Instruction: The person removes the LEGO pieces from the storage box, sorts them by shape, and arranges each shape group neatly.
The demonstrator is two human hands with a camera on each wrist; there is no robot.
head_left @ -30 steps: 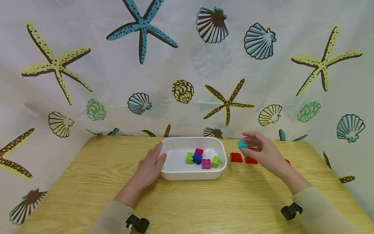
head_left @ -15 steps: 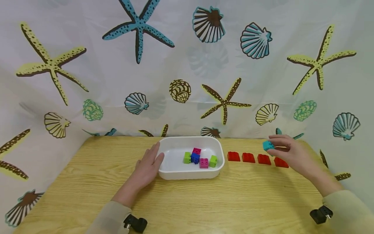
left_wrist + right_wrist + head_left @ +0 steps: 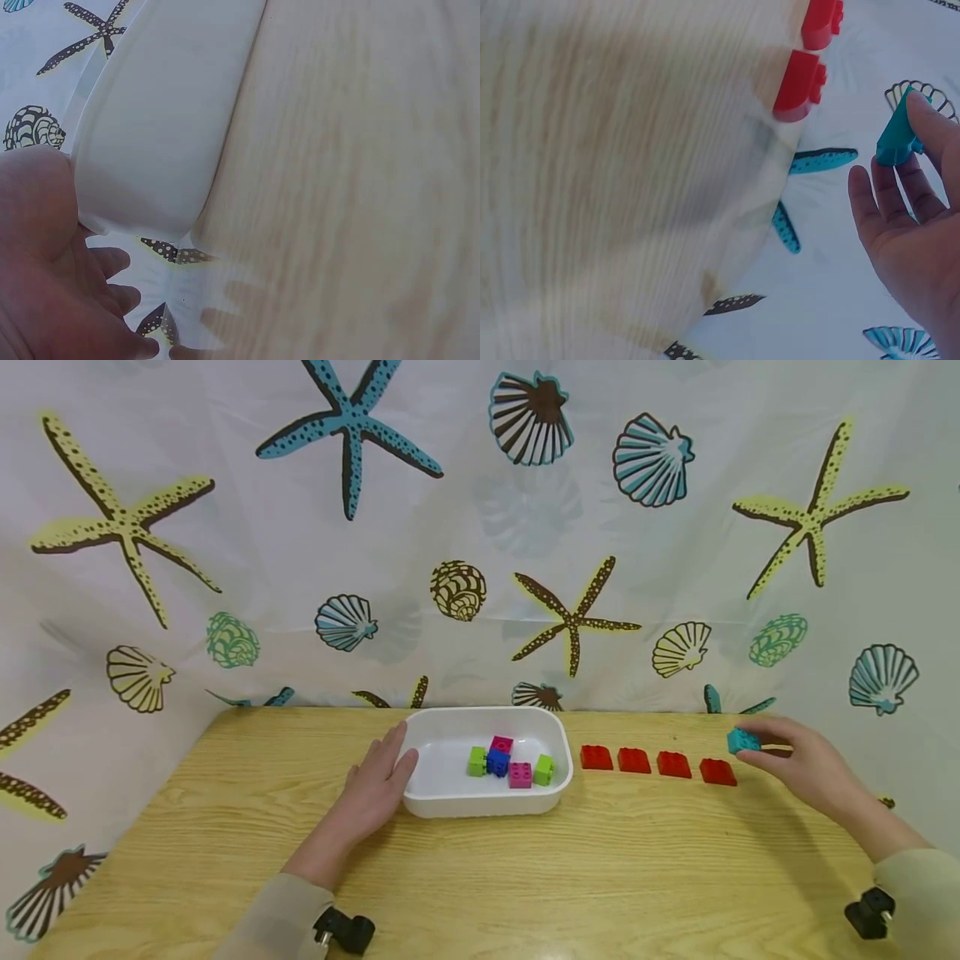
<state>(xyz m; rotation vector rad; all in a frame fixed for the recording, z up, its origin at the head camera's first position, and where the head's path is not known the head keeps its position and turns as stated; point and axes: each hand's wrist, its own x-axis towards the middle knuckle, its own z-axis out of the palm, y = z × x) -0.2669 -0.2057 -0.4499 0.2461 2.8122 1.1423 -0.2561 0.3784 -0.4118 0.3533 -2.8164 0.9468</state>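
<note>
My right hand [image 3: 804, 767] pinches a teal toy brick [image 3: 742, 741] between thumb and fingertips, above the table beyond the right end of a row of red bricks [image 3: 674, 764]. In the right wrist view the teal brick [image 3: 897, 135] shows a sloped side, with the thumb on one side and fingers on the other. At the left end of a white tray [image 3: 487, 807] my left hand [image 3: 377, 777] rests with fairly straight fingers against the rim. The left wrist view shows its thumb at the tray's end wall [image 3: 154, 127].
Inside the tray lie a blue brick [image 3: 498, 763], two pink bricks [image 3: 520, 775] and two lime green bricks [image 3: 543, 769]. The red bricks stand in a spaced row right of the tray on the wooden table [image 3: 480, 877]. A patterned curtain [image 3: 420, 543] hangs close behind the table.
My right hand has carried the teal brick rightward, from over the left part of the red row to past its right end. The left hand stays at the tray.
</note>
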